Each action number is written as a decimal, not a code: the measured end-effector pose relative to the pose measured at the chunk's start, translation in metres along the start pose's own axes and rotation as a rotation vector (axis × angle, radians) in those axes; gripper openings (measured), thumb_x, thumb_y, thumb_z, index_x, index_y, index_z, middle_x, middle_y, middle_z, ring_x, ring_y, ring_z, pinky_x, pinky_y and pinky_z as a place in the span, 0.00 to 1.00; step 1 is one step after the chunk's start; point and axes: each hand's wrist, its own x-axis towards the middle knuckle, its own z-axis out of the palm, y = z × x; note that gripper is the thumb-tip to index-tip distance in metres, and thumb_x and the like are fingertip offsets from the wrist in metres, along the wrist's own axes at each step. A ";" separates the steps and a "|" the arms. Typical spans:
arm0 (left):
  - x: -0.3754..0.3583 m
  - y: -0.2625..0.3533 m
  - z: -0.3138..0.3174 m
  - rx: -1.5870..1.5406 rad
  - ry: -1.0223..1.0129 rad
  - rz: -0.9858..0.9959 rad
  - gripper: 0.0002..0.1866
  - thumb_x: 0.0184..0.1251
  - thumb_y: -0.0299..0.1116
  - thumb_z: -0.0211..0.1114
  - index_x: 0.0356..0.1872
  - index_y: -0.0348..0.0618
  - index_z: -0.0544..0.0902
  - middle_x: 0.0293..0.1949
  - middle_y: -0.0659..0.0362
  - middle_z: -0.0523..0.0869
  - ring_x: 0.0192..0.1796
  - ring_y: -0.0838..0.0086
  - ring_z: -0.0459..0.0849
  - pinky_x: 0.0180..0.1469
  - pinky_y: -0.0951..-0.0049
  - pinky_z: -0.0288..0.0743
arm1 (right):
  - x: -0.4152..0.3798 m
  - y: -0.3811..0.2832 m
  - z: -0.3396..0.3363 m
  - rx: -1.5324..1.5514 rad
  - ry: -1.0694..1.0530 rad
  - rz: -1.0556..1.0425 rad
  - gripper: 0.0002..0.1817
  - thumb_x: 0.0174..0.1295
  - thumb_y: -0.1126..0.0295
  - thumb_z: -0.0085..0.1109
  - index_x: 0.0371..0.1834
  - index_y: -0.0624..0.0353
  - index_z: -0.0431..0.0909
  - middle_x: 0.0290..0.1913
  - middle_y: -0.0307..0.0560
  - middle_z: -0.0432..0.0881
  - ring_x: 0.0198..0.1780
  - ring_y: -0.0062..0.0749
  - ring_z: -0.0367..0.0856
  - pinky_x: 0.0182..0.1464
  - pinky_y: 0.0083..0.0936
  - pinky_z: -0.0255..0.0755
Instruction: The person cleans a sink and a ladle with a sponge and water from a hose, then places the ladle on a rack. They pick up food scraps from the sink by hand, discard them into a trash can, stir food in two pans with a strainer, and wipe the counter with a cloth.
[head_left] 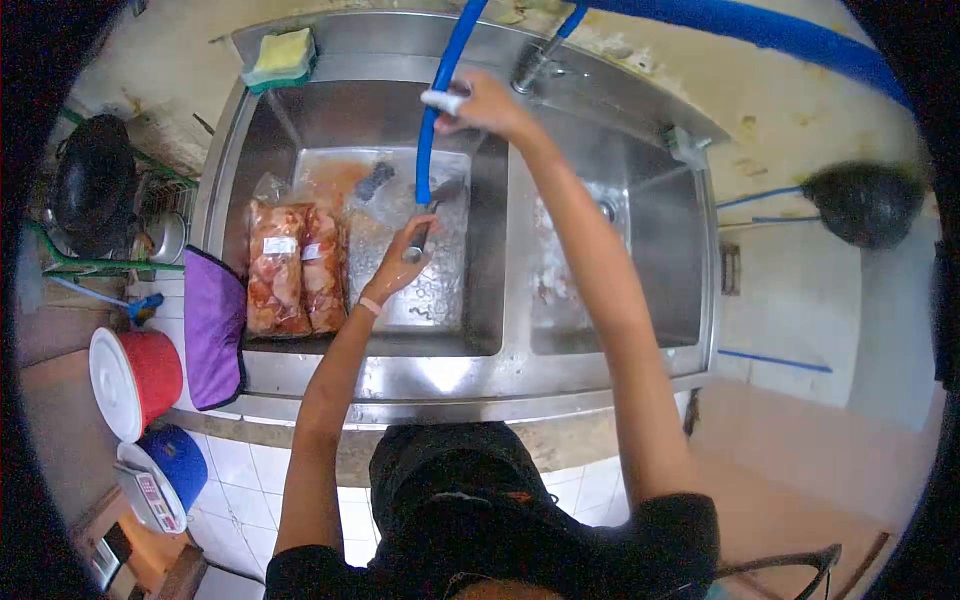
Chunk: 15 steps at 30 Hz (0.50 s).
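Note:
A steel double sink [470, 375] lies below me. My right hand [485, 105] reaches up and grips the white tap handle [445, 100] at the blue hose [432, 150] that hangs into the left basin. Under the hose end, my left hand [400, 265] holds a dark-handled utensil [432, 210], apparently a knife. Two clear bags of raw marinated meat [295, 270] lie at the left side of that basin.
A purple cloth [213, 325] hangs over the sink's left edge. A yellow-green sponge [283, 55] sits on the back rim. Red [150, 375] and blue [180, 460] containers, a scale [150, 498] and a rack with dark pans [95, 185] stand to the left. The right basin [620, 270] holds little.

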 end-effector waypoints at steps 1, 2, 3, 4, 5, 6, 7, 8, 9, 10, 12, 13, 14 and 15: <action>0.003 -0.008 -0.001 0.044 -0.028 -0.112 0.17 0.47 0.20 0.55 0.42 0.42 0.70 0.42 0.55 0.74 0.44 0.72 0.75 0.48 0.76 0.65 | 0.003 -0.001 -0.005 0.050 -0.034 -0.011 0.14 0.49 0.68 0.57 0.32 0.69 0.70 0.26 0.46 0.74 0.29 0.28 0.77 0.29 0.20 0.75; 0.008 -0.024 -0.004 0.092 -0.052 -0.220 0.18 0.45 0.18 0.55 0.41 0.42 0.70 0.41 0.54 0.75 0.45 0.72 0.74 0.50 0.76 0.63 | 0.001 -0.011 -0.007 0.051 -0.031 -0.016 0.14 0.49 0.68 0.57 0.32 0.69 0.70 0.26 0.46 0.74 0.29 0.28 0.77 0.29 0.20 0.75; 0.012 -0.063 -0.005 -0.250 -0.059 -0.363 0.17 0.44 0.18 0.57 0.39 0.43 0.72 0.35 0.55 0.77 0.40 0.74 0.76 0.46 0.76 0.67 | -0.001 -0.024 -0.008 0.124 -0.020 0.068 0.14 0.49 0.68 0.57 0.33 0.69 0.69 0.27 0.47 0.74 0.29 0.30 0.77 0.30 0.21 0.76; 0.017 -0.064 -0.007 -0.245 -0.054 -0.357 0.17 0.44 0.18 0.57 0.39 0.43 0.72 0.35 0.55 0.77 0.40 0.74 0.76 0.46 0.76 0.67 | -0.002 -0.033 -0.008 0.195 -0.012 0.151 0.14 0.50 0.69 0.56 0.34 0.69 0.68 0.27 0.48 0.74 0.29 0.31 0.77 0.31 0.22 0.77; 0.023 -0.062 -0.004 0.075 -0.042 -0.074 0.14 0.47 0.20 0.57 0.38 0.43 0.72 0.33 0.56 0.78 0.38 0.74 0.76 0.43 0.77 0.69 | -0.002 -0.033 -0.009 0.235 -0.006 0.129 0.14 0.50 0.68 0.56 0.33 0.69 0.69 0.27 0.48 0.74 0.28 0.32 0.77 0.30 0.23 0.77; 0.029 -0.054 -0.002 0.399 -0.029 0.208 0.11 0.50 0.22 0.56 0.37 0.43 0.72 0.31 0.57 0.78 0.36 0.74 0.77 0.40 0.77 0.71 | 0.000 -0.033 -0.009 0.236 -0.015 0.113 0.14 0.50 0.68 0.56 0.33 0.69 0.69 0.27 0.48 0.74 0.28 0.32 0.77 0.30 0.23 0.77; 0.023 -0.045 0.014 0.087 0.220 0.143 0.06 0.53 0.25 0.56 0.33 0.41 0.74 0.30 0.58 0.79 0.34 0.75 0.77 0.38 0.77 0.72 | 0.000 -0.034 -0.008 0.215 -0.003 0.139 0.14 0.51 0.68 0.56 0.33 0.69 0.68 0.27 0.48 0.74 0.28 0.32 0.77 0.30 0.23 0.77; 0.026 -0.034 0.014 0.101 0.228 0.148 0.06 0.53 0.25 0.56 0.33 0.41 0.74 0.30 0.58 0.79 0.34 0.75 0.77 0.38 0.77 0.72 | 0.001 -0.032 -0.008 0.194 0.011 0.162 0.15 0.51 0.68 0.56 0.34 0.69 0.68 0.27 0.48 0.74 0.28 0.32 0.77 0.30 0.23 0.77; 0.029 -0.020 0.011 0.046 0.186 0.042 0.05 0.53 0.25 0.56 0.32 0.40 0.74 0.31 0.57 0.79 0.34 0.75 0.77 0.38 0.78 0.71 | 0.005 -0.027 -0.008 0.095 0.005 0.156 0.15 0.51 0.68 0.55 0.34 0.70 0.68 0.29 0.49 0.73 0.28 0.32 0.77 0.29 0.24 0.77; 0.029 -0.006 0.007 -0.013 0.144 -0.066 0.04 0.53 0.26 0.57 0.31 0.39 0.75 0.33 0.56 0.79 0.35 0.76 0.77 0.38 0.78 0.71 | 0.006 -0.022 -0.008 0.098 0.000 0.147 0.15 0.51 0.68 0.55 0.34 0.70 0.68 0.29 0.49 0.73 0.28 0.32 0.77 0.29 0.24 0.77; 0.026 0.004 -0.004 0.063 0.140 -0.031 0.05 0.53 0.28 0.58 0.31 0.38 0.76 0.33 0.57 0.80 0.34 0.78 0.77 0.39 0.79 0.70 | 0.006 -0.022 -0.006 0.233 0.066 0.179 0.15 0.51 0.68 0.54 0.34 0.70 0.68 0.30 0.49 0.73 0.28 0.31 0.77 0.29 0.23 0.77; 0.025 0.009 -0.008 0.139 0.160 0.036 0.06 0.53 0.28 0.58 0.31 0.38 0.76 0.32 0.57 0.80 0.34 0.78 0.77 0.39 0.80 0.70 | 0.007 -0.020 -0.002 0.307 0.111 0.110 0.14 0.49 0.67 0.57 0.30 0.67 0.70 0.24 0.48 0.75 0.21 0.29 0.77 0.22 0.21 0.74; 0.027 0.014 -0.013 0.218 0.180 0.108 0.07 0.54 0.29 0.58 0.32 0.38 0.77 0.32 0.58 0.80 0.34 0.78 0.77 0.39 0.80 0.69 | 0.008 -0.022 -0.001 0.310 0.105 0.097 0.14 0.49 0.67 0.57 0.30 0.67 0.70 0.24 0.48 0.75 0.21 0.29 0.77 0.22 0.21 0.74; 0.024 0.019 -0.016 0.230 0.186 0.113 0.07 0.54 0.29 0.58 0.32 0.38 0.77 0.32 0.58 0.80 0.34 0.78 0.77 0.39 0.80 0.69 | 0.009 -0.023 0.000 0.305 0.134 0.103 0.13 0.49 0.67 0.57 0.30 0.67 0.69 0.24 0.48 0.75 0.20 0.29 0.77 0.22 0.21 0.74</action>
